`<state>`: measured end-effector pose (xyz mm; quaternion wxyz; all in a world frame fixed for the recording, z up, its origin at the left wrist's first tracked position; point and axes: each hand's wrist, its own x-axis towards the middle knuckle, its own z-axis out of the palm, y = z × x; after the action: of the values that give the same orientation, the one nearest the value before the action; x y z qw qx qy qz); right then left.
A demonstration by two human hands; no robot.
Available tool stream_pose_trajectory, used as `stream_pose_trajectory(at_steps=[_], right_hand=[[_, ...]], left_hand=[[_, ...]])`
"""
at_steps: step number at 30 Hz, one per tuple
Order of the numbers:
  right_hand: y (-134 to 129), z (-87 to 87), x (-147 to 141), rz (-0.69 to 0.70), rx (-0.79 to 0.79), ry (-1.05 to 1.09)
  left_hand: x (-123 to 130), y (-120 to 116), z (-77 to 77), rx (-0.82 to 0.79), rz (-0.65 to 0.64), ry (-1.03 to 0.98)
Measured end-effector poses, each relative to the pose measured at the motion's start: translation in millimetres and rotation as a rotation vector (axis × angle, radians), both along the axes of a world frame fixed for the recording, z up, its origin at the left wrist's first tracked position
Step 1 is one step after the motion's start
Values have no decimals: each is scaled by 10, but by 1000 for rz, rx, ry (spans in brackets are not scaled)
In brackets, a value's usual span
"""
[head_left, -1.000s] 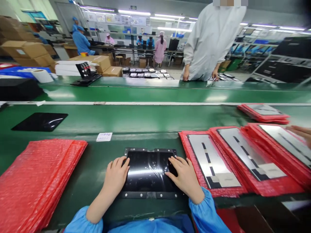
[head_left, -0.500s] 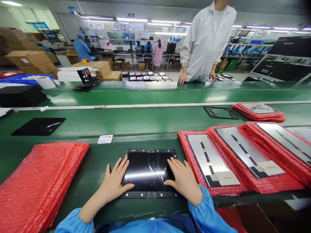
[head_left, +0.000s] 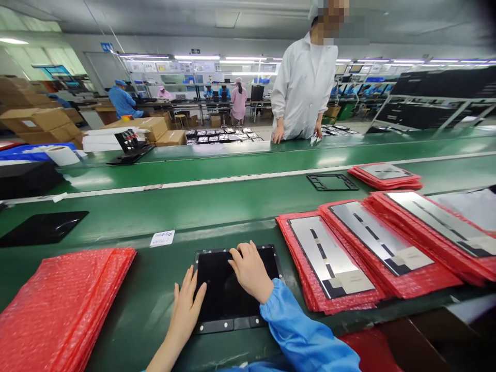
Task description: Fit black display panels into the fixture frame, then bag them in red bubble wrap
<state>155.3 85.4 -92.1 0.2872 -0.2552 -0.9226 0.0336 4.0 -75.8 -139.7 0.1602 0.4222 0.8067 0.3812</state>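
The black screen panel (head_left: 236, 284) lies flat on the green belt (head_left: 155, 217) at 12 o'clock from the person's chest, in a thin black frame with small round screws along its near edge. The right hand (head_left: 251, 272) rests on top of the panel near its top right part. Its fingers are bent a little, and it lies on the panel without pinching it. The left hand (head_left: 186, 305) is open, with its fingers pointing up. It sits just outside the panel's left edge, and the thumb reaches in over that edge.

At 9 o'clock, a big stack of red bubble bags (head_left: 58, 305) lies near the left hand. At 3 o'clock, three red bubble bags (head_left: 329, 256) overlap in a row, and each holds a silver sheet (head_left: 380, 237) with black marks. Farther out at 2 o'clock is a smaller red stack (head_left: 385, 173), with an empty black frame (head_left: 332, 182) beside it on the belt. A shiny black sheet (head_left: 42, 228) lies at 10 o'clock, and a small paper label (head_left: 161, 238) lies just above the panel's left corner. Across the belt, a person in a white coat (head_left: 304, 85) has both hands on the far edge.
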Motion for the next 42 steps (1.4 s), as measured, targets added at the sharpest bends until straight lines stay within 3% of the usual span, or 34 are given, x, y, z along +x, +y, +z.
stream_pose_trajectory(at_steps=[5, 9, 14, 17, 20, 22, 27, 33, 39, 42], right_hand=[[20, 135, 120, -50, 17, 151], [27, 239, 328, -49, -55, 288], [-14, 307, 719, -142, -246, 474], [-66, 294, 938, -200, -428, 487], [-145, 272, 1099, -94, -710, 368], [-214, 272, 1154, -16, -798, 317], [-353, 326, 1142, 65, -831, 315], [-368, 352, 1135, 57, -790, 278], [-368, 346, 1147, 67, -897, 354], [-325, 316, 1159, 86, -966, 418]], left_hand=[[175, 39, 351, 326, 152, -726], [200, 39, 532, 457, 179, -1026], [-45, 14, 586, 527, 357, -1124], [-154, -3, 577, 588, 348, -1275], [-190, -6, 551, 647, 306, -1413], [-192, 3, 531, 670, 298, -1452], [-174, 42, 520, 663, 331, -1461], [-172, 76, 541, 657, 352, -1489], [-147, 96, 545, 667, 324, -1510], [-63, 71, 612, 576, 326, -1518]])
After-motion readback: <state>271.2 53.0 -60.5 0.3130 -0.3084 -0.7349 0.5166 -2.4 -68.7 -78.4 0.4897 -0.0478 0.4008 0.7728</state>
